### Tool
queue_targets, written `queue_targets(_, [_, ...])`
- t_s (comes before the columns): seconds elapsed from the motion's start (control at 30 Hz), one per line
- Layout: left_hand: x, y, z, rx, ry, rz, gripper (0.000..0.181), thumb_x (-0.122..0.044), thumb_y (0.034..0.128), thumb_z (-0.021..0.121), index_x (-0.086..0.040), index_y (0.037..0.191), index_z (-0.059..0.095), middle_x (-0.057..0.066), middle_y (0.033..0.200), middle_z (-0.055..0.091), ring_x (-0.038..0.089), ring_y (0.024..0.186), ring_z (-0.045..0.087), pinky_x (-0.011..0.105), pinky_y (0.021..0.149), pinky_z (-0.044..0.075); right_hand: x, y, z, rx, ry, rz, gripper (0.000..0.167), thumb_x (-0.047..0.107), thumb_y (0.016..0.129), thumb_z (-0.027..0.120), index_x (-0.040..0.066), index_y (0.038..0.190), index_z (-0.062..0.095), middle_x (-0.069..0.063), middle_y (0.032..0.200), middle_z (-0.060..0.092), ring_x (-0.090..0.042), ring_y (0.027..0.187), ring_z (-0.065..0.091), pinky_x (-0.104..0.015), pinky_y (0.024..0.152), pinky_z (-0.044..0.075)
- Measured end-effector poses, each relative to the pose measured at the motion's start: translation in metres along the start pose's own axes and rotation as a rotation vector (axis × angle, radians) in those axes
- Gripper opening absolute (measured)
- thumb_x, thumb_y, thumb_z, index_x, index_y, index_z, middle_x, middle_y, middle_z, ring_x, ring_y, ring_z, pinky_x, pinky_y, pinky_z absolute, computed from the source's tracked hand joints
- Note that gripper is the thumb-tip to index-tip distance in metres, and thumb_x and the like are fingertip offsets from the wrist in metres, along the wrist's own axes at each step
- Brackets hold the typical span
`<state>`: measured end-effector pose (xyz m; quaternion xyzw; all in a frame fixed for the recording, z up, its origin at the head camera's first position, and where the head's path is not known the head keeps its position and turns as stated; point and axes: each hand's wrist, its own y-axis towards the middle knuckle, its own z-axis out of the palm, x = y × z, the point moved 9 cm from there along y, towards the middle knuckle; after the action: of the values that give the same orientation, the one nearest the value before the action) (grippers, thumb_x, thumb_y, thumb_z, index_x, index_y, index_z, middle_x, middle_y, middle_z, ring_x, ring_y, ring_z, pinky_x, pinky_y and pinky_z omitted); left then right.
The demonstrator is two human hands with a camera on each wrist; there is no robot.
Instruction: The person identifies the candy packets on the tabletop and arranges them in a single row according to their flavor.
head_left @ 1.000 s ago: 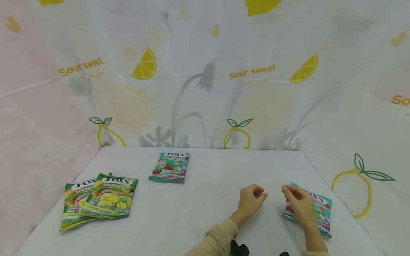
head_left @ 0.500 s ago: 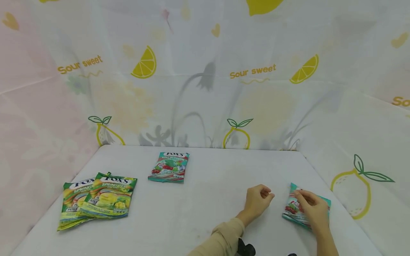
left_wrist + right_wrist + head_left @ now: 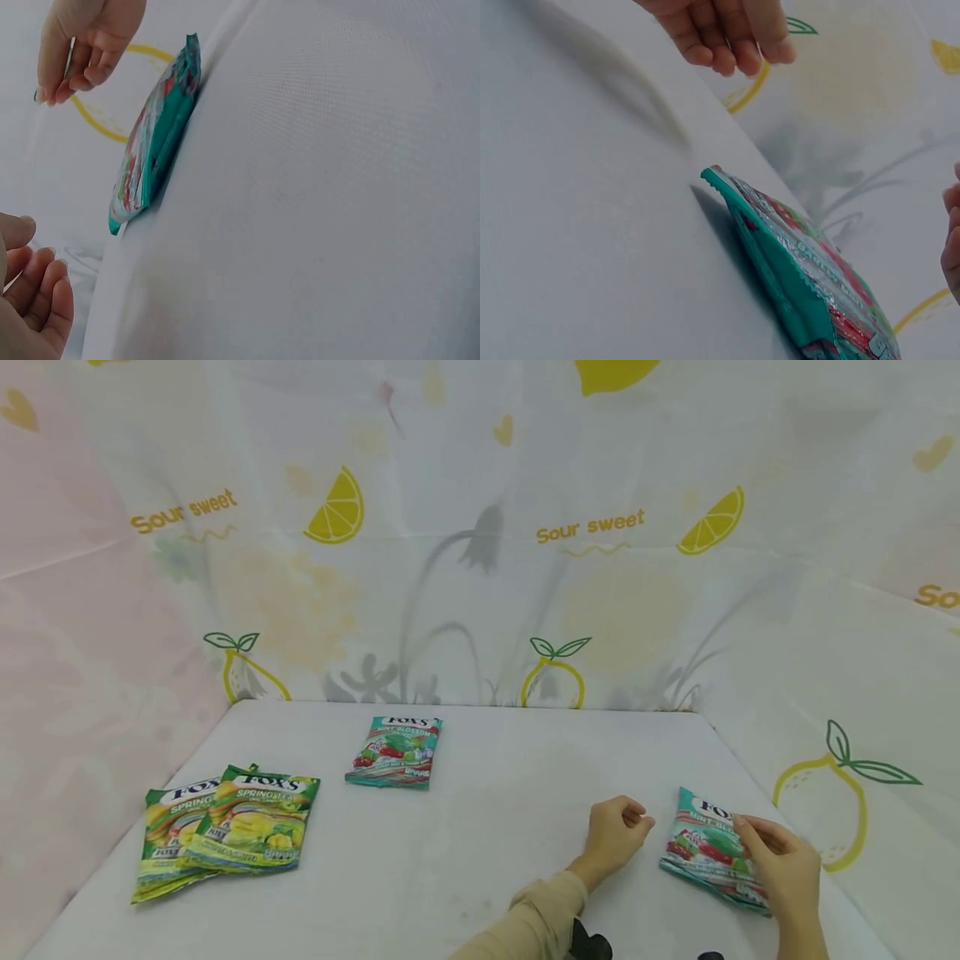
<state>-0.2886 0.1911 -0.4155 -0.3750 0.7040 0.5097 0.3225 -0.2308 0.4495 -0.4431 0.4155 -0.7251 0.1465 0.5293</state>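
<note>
We see the right hand (image 3: 787,864) hovering, its grip loosely curled around nothing, above the teal packet (image 3: 705,853), which lies mostly to its left on the table (image 3: 465,835). The left hand (image 3: 613,839), likewise unladen, is farther from it. The right hand hides one corner, leaving us unsure of its long axis.

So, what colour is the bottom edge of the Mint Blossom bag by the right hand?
Teal; that bottom edge shows best in the right wrist view.
</note>
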Motion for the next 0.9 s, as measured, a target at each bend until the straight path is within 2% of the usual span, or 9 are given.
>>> queue_targets(0.13, [0.002,-0.002,0.007,0.008,0.011,-0.013,0.008,-0.003,0.0773,0.073,-0.001,0.075,0.066,0.001,0.064,0.062,-0.007,0.057,0.047,0.006,0.054,0.039,-0.006,0.001,-0.013,-0.010,0.000,0.051,0.015,0.032,0.085,0.070,0.018,0.087,0.069,0.033,0.066,0.058,0.005,0.057,0.058,-0.012,0.053,0.046])
queue_targets(0.23, [0.005,-0.004,0.011,0.011,0.024,-0.033,0.008,-0.003,0.0769,0.073,-0.001,0.076,0.066,0.001,0.064,0.062,-0.006,0.057,0.048,0.006,0.055,0.039,-0.024,0.005,-0.019,-0.041,-0.019,0.110,0.017,0.036,0.084,0.070,0.020,0.087,0.069,0.032,0.064,0.057,0.002,0.056,0.057,-0.014,0.051,0.045])
queue_targets(0.33, [0.007,-0.006,0.016,0.028,0.056,-0.052,0.008,-0.004,0.0775,0.073,-0.001,0.077,0.066,-0.001,0.066,0.062,-0.005,0.058,0.049,0.007,0.055,0.040,-0.037,0.009,-0.022,-0.067,0.010,0.142,0.012,0.038,0.082,0.071,0.026,0.082,0.069,0.031,0.063,0.057,0.000,0.055,0.056,-0.014,0.050,0.043])
queue_targets(0.4, [0.007,-0.007,0.019,0.047,0.071,-0.071,0.008,-0.006,0.0779,0.074,-0.002,0.079,0.066,-0.002,0.066,0.062,-0.005,0.059,0.049,0.007,0.056,0.040,-0.022,0.000,-0.025,-0.075,0.033,0.144,0.009,0.032,0.083,0.071,0.028,0.076,0.069,0.030,0.060,0.057,-0.001,0.052,0.056,-0.014,0.049,0.043])
queue_targets(0.6, [0.006,-0.009,0.028,0.096,0.128,-0.085,0.009,-0.010,0.0782,0.074,-0.005,0.080,0.067,-0.005,0.068,0.060,-0.004,0.061,0.047,0.009,0.057,0.038,-0.024,-0.001,-0.029,-0.088,0.050,0.172,0.010,0.030,0.083,0.071,0.027,0.074,0.068,0.029,0.059,0.057,-0.001,0.051,0.056,-0.015,0.048,0.044])
queue_targets(0.63, [0.007,-0.010,0.029,0.103,0.138,-0.084,0.009,-0.011,0.0781,0.074,-0.005,0.080,0.067,-0.005,0.069,0.060,-0.004,0.062,0.047,0.009,0.057,0.038,-0.029,0.001,-0.030,-0.087,0.036,0.171,0.011,0.032,0.083,0.071,0.023,0.077,0.069,0.029,0.058,0.057,-0.001,0.052,0.056,-0.016,0.047,0.045])
queue_targets(0.7, [0.009,-0.012,0.032,0.119,0.150,-0.100,0.011,-0.013,0.0777,0.074,-0.006,0.081,0.067,-0.005,0.070,0.060,-0.003,0.062,0.046,0.010,0.058,0.037,-0.015,-0.008,-0.032,-0.060,0.013,0.180,0.011,0.030,0.084,0.070,0.025,0.074,0.066,0.030,0.056,0.055,-0.001,0.051,0.054,-0.018,0.046,0.044])
queue_targets(0.77, [0.010,-0.014,0.032,0.120,0.166,-0.110,0.013,-0.014,0.0770,0.075,-0.006,0.081,0.067,-0.005,0.072,0.061,-0.003,0.064,0.047,0.011,0.059,0.038,-0.003,-0.016,-0.033,-0.034,-0.013,0.204,0.012,0.027,0.085,0.068,0.020,0.076,0.065,0.029,0.054,0.053,-0.002,0.050,0.054,-0.021,0.045,0.044])
queue_targets(0.9, [0.011,-0.015,0.031,0.112,0.234,-0.102,0.016,-0.018,0.0761,0.076,-0.006,0.083,0.068,-0.004,0.075,0.062,0.000,0.069,0.050,0.012,0.062,0.040,0.008,-0.024,-0.031,0.009,-0.101,0.243,0.035,0.026,0.088,0.063,-0.007,0.099,0.066,0.022,0.057,0.055,-0.004,0.052,0.053,-0.022,0.048,0.043])
